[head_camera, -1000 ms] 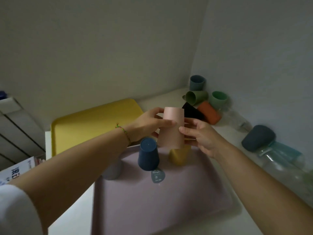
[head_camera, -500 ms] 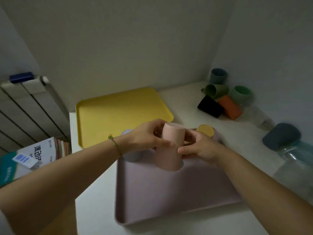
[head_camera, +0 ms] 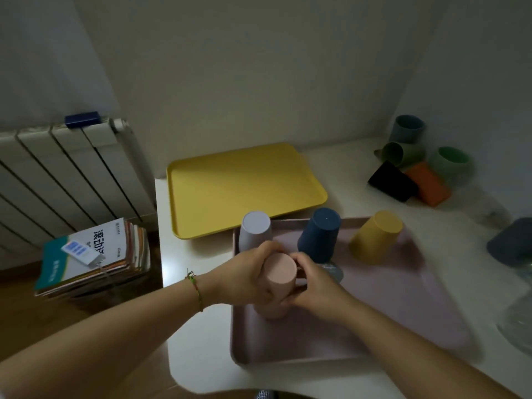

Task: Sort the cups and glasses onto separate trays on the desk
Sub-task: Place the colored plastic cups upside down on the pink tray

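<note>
Head: tray (head_camera: 403, 312), three cups (head_camera: 255, 231) (head_camera: 319, 234) (head_camera: 374, 237); grips (head_camera: 250, 279) (head_camera: 313, 286) hold pink cup (head_camera: 280, 272).

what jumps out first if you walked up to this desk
The left hand and right hand grip an upside-down pink cup at the left edge of the mauve tray, with three more inverted cups behind it. A yellow tray sits beyond, and loose cups are heaped in the far right corner.

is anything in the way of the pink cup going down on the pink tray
Nothing visible. The left hand and right hand hold the pink cup upside down at the near left of the pink tray. The lilac cup, blue cup and yellow cup stand farther back.
</note>
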